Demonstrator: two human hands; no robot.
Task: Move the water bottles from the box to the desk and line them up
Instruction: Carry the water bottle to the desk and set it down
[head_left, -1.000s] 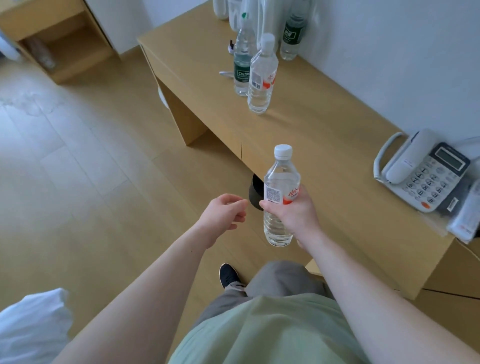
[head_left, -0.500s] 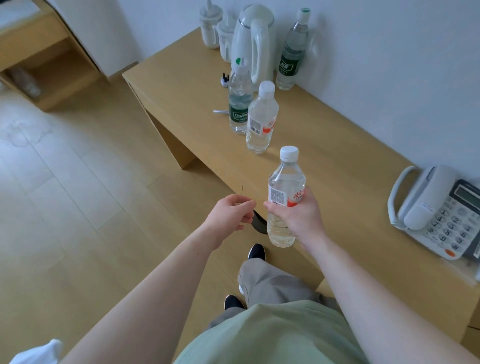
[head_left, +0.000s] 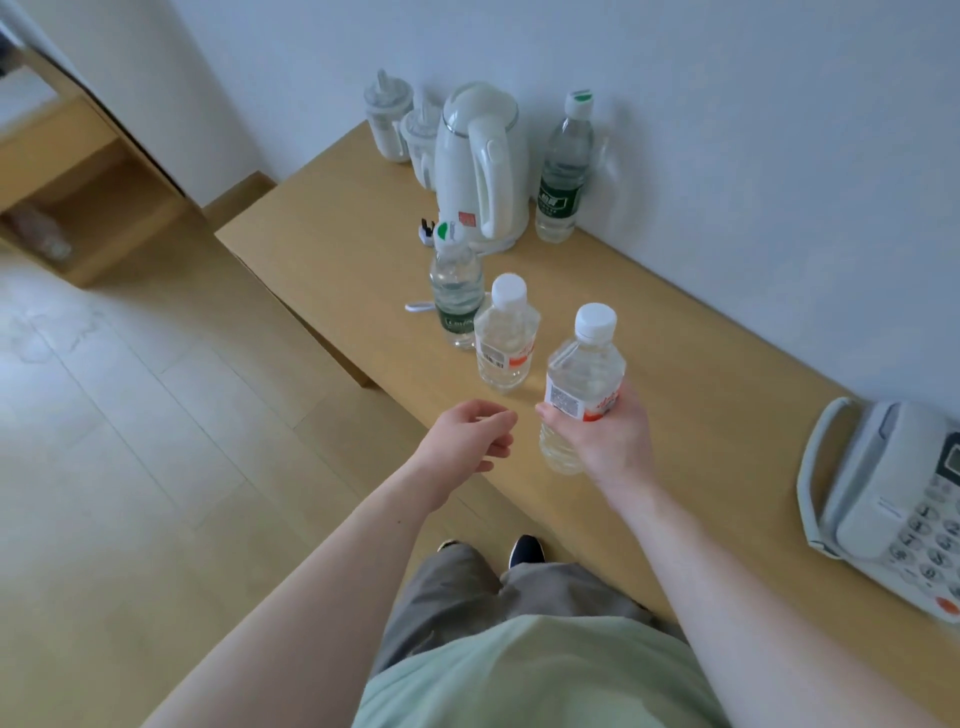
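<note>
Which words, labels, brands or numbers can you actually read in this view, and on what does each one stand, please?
None reads in full.
"C'est..." partly, white on the green label of the front green-capped bottle: rest blurred.
Green-label bottle by the wall: white characters, unreadable.
Bottle held in the right hand: red print and barcode, blurred.
Standing white-capped bottle: the same, blurred.
Kettle: red sticker, too small.
Telephone: keypad digits blurred.

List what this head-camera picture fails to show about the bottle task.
- The box: outside the head view.
- Held bottle: its base is behind the right hand, so contact with the desk is unclear.
- Green-label bottle: label text is too blurred to read.
- Telephone: cut off by the right edge.
</note>
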